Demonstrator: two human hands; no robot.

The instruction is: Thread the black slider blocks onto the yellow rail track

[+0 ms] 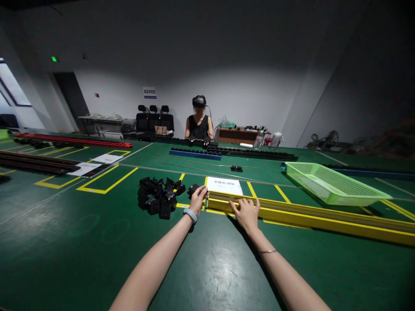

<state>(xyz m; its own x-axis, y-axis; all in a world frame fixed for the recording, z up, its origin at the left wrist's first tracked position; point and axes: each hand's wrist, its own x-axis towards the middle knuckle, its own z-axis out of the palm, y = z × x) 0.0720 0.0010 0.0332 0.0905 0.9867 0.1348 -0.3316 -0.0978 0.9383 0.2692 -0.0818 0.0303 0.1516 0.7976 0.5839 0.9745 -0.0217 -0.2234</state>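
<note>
The room is dim, its pale grey wall [227, 47] darkest up high; a slanted glass window [13, 82] glows far left. Soft glare whitens the glossy green tabletop [223, 268]; shadow edges the bare right forearm [287, 268]; the far-right background blurs.

Bare forearms [158, 259], pale blue-grey wristband [191, 214] on the left, thin bangle [268, 252] on the right

"Where did the camera look from?"
"From the wearer's head, forward and down across the green table [220, 268]."
"How near?"
"Near the left hand [197, 200] and right hand [247, 214] (forearms [155, 263] entered at the bottom), well apart from the far wall [246, 90]."
</note>
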